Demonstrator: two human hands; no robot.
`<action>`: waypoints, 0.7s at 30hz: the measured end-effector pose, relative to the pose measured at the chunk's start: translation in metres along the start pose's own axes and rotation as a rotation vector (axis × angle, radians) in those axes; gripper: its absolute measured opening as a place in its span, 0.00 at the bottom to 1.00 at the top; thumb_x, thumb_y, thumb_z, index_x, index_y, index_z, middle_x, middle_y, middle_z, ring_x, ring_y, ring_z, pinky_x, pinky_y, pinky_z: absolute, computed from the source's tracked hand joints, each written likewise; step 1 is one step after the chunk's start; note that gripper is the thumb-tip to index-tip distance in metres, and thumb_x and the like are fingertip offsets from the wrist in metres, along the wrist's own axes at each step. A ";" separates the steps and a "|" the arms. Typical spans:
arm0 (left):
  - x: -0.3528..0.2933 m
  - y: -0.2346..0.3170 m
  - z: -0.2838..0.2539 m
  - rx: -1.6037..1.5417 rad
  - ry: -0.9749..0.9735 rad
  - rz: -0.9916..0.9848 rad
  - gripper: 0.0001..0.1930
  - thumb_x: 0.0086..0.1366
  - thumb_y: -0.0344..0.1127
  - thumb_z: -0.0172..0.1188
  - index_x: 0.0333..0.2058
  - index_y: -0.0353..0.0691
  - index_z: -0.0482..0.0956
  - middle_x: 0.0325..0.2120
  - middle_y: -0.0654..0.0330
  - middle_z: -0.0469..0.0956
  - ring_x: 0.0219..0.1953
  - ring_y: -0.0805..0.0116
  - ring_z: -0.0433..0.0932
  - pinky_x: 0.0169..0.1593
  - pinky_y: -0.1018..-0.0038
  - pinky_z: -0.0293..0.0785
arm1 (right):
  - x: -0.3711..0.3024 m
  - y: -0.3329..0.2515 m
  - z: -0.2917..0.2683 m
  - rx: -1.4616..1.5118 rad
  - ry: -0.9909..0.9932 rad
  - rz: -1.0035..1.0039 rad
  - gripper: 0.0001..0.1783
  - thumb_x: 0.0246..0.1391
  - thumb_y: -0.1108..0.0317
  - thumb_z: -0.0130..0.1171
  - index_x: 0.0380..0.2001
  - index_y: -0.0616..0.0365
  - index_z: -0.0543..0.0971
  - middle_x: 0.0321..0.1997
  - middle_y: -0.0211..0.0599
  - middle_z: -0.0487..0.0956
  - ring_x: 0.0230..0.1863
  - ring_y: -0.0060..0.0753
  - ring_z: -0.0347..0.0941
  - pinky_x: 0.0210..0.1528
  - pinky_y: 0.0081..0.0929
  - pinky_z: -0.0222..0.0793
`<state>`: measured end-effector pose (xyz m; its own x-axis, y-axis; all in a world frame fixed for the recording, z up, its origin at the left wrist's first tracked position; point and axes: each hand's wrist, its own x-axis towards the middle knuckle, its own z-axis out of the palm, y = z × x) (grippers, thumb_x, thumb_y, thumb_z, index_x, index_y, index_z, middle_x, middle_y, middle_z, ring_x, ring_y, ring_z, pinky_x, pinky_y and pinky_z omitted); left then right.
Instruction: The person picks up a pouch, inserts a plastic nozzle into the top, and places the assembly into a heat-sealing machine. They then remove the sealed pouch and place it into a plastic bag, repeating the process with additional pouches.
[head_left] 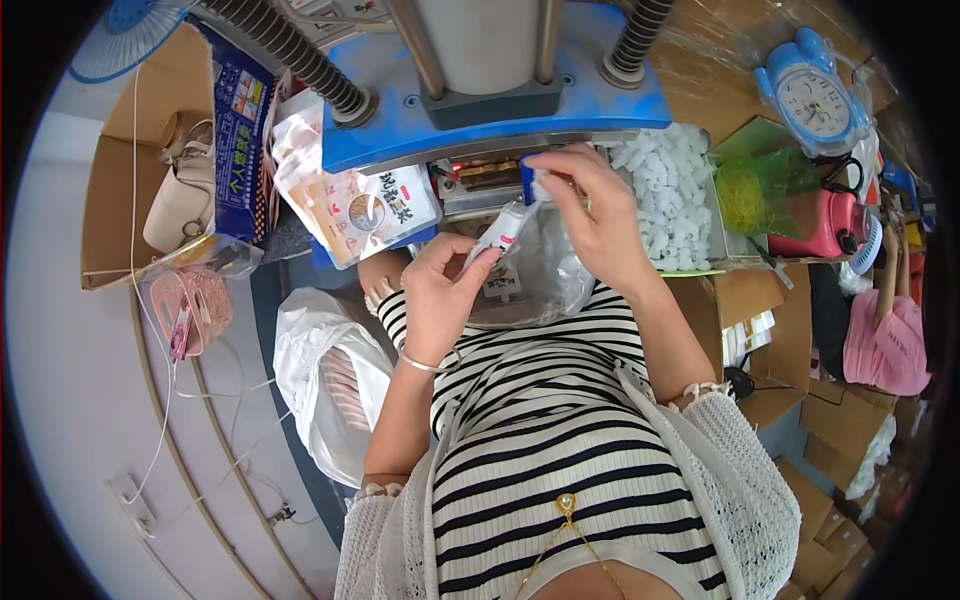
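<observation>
Cluttered workroom bench, with a blue press (490, 135) across the top of the view. Just in front of the press, apart from it, both hands are raised around one small white pouch (506, 226). The left hand (438, 295) pinches its lower part between thumb and bent fingers. The right hand (600, 215) has thumb and forefinger closed together at the pouch's upper end, on a small white piece (541, 187); whether piece and pouch are joined is hidden. A blue strip (528, 180) shows beside those fingertips, and I cannot tell whether they touch it.

By its look, the pouch should be very light: thin, glossy film, floppy and rather slippery, likely to crease more readily than break. A flat pinch near an edge would suit it best. The white piece looks like stiff plastic, small enough to call for fingertips on its sides.

Nearest outward, a clear bag (560, 290) hangs below the press, over the lap. Flat printed pouches (355, 205) overlap at the press's left; a heap of white parts (675, 215) lies against its right. Farther right of the press are a blue clock (815, 100) and a pink appliance (815, 228); farther left, a carton (110, 215).
</observation>
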<state>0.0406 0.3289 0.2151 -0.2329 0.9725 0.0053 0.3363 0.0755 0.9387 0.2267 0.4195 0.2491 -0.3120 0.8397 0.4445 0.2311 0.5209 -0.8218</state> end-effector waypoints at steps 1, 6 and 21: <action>0.000 -0.003 0.008 -0.077 -0.043 -0.048 0.09 0.59 0.32 0.67 0.34 0.32 0.81 0.25 0.61 0.78 0.25 0.78 0.72 0.31 0.79 0.68 | 0.001 0.005 0.000 -0.004 0.001 0.001 0.10 0.61 0.75 0.54 0.45 0.60 0.79 0.39 0.32 0.77 0.39 0.22 0.71 0.44 0.20 0.68; 0.004 -0.028 0.035 -0.102 -0.065 -0.085 0.11 0.61 0.35 0.67 0.33 0.30 0.81 0.22 0.65 0.78 0.24 0.82 0.69 0.29 0.81 0.67 | -0.018 0.037 0.026 0.085 -0.075 0.197 0.10 0.59 0.75 0.55 0.44 0.61 0.79 0.38 0.37 0.76 0.38 0.28 0.72 0.43 0.21 0.68; 0.013 -0.047 0.049 -0.409 -0.093 -0.176 0.12 0.63 0.37 0.65 0.31 0.31 0.83 0.21 0.71 0.77 0.23 0.87 0.66 0.25 0.83 0.62 | -0.031 0.058 0.017 -0.086 0.015 0.312 0.10 0.58 0.72 0.58 0.42 0.61 0.80 0.40 0.41 0.79 0.39 0.36 0.76 0.43 0.28 0.71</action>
<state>0.0669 0.3486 0.1544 -0.1655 0.9696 -0.1803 -0.0932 0.1666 0.9816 0.2344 0.4211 0.1815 -0.2003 0.9628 0.1815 0.3912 0.2485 -0.8861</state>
